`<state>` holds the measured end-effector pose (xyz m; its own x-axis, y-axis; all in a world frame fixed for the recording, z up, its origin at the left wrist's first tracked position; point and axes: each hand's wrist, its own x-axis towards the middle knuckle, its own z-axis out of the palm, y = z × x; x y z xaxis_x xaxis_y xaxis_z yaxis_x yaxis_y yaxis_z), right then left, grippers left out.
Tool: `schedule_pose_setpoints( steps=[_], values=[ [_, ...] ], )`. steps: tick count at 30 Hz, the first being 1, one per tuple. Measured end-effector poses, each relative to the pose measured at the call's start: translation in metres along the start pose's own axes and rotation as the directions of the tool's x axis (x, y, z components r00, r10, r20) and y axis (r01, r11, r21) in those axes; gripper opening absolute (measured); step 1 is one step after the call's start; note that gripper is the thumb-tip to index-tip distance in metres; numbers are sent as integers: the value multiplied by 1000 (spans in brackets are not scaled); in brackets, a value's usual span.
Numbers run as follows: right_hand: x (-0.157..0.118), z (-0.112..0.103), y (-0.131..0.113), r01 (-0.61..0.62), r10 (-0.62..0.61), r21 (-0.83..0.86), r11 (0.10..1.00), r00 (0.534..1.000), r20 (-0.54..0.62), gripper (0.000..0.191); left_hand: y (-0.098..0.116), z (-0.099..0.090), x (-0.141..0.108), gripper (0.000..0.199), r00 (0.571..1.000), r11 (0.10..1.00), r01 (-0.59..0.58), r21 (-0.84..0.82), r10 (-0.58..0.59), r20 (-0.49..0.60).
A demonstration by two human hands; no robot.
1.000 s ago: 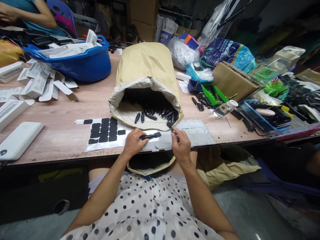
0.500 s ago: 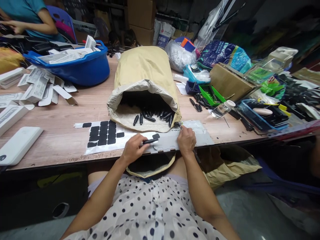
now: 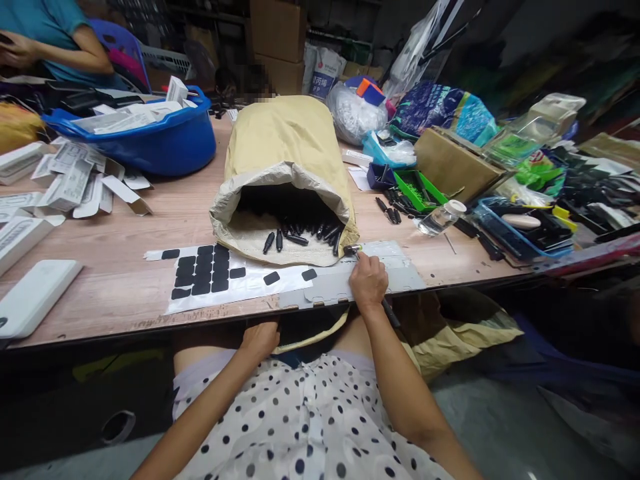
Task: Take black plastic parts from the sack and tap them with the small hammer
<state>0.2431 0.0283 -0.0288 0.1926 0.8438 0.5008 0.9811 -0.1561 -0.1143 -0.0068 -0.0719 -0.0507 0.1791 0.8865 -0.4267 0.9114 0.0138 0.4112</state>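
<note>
My right hand point(image 3: 369, 280) is closed round what looks like a small hammer point(image 3: 353, 250), its black and metal head just past my fingers at the big sack's mouth. Below the table edge, my left hand point(image 3: 260, 339) is at the opening of a second sack point(image 3: 315, 338) on my lap; its fingertips are hidden. On the table, the large tan sack point(image 3: 285, 130) lies open towards me, with several short black tapered cylinders point(image 3: 297, 239) in its mouth. In front of it, a white sheet point(image 3: 250, 293) carries black rounded pads point(image 3: 203, 270), beside a grey plate point(image 3: 330, 288).
A blue basin point(image 3: 165, 143) of white boxes stands at the left, with loose boxes point(image 3: 75, 180) and a white power bank point(image 3: 40, 297) nearby. At the right are a green tray point(image 3: 417, 190), a clear bottle point(image 3: 443, 218) and a blue tray point(image 3: 525, 230). A person point(image 3: 60, 40) sits at the far left.
My left hand has moved from the plate down below the table edge; the black cylinder it held is out of sight. One pad on the sheet now shows uncovered. My right hand keeps its grip.
</note>
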Motion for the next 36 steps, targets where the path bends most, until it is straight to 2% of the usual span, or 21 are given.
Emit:
schedule_pose_setpoints(
  steps=[2,3,6,7,8,9,10,11,13,14,16,19,21,23,26,28,29,33,36],
  values=[
    [0,1,0,0,0,-18,1000,1000,-5,31,12,-15,-8,34,995,999,25,42,-29,96],
    [-1,2,0,1,-2,-24,1000,1000,-8,31,19,-24,-13,34,992,1000,-9,28,5,130],
    [-1,3,0,11,-12,-38,999,1000,-25,31,39,-55,-25,33,954,965,-179,-190,218,205],
    [-1,4,1,15,-16,-40,999,999,-31,31,44,-66,-24,34,945,937,-214,-277,270,184],
    [-1,4,1,18,-19,-41,999,999,-38,31,47,-78,-20,34,949,911,-235,-338,290,122],
    [-1,4,1,20,-21,-40,999,999,-42,31,49,-88,-13,34,963,900,-246,-359,269,15],
    [-1,4,1,22,-23,-39,999,999,-45,31,49,-99,-2,32,968,910,-243,-336,208,-138],
    [-1,4,0,24,-26,-37,999,999,-44,31,49,-108,11,29,942,935,-217,-280,125,-311],
    [-1,4,0,24,-25,-31,999,999,-40,30,46,-123,39,26,837,983,-82,-165,-22,-547],
    [-1,4,-1,22,-23,-26,999,999,-36,30,44,-128,53,26,797,990,13,-141,-95,-597],
    [-1,4,-2,16,-16,-9,1000,1000,-25,31,39,-133,76,27,764,979,159,-130,-206,-611],
    [-1,4,-3,7,-6,22,1000,1000,-12,31,31,-132,93,20,774,962,227,-149,-272,-571],
    [-1,3,-3,0,1,39,999,1000,-10,31,24,-129,92,14,767,971,177,-159,-237,-596],
    [-1,2,-4,-14,14,53,999,1000,-8,31,19,-123,83,12,735,988,31,-149,-124,-666],
    [0,1,-5,-43,43,71,997,999,1,31,13,-109,62,13,689,954,-287,-88,142,-711],
    [1,1,-4,-62,61,89,994,998,15,32,9,-95,50,15,698,899,-433,-72,283,-658],
    [2,0,-3,-72,69,105,992,997,27,33,8,-87,46,15,712,881,-466,-75,323,-624],
    [5,-11,1,-128,123,235,964,992,35,34,0,-66,42,17,748,880,-467,-89,339,-570],
    [-1,-29,-5,-119,140,383,916,990,-28,36,-3,-62,45,18,755,882,-460,-99,329,-567]
  ],
)
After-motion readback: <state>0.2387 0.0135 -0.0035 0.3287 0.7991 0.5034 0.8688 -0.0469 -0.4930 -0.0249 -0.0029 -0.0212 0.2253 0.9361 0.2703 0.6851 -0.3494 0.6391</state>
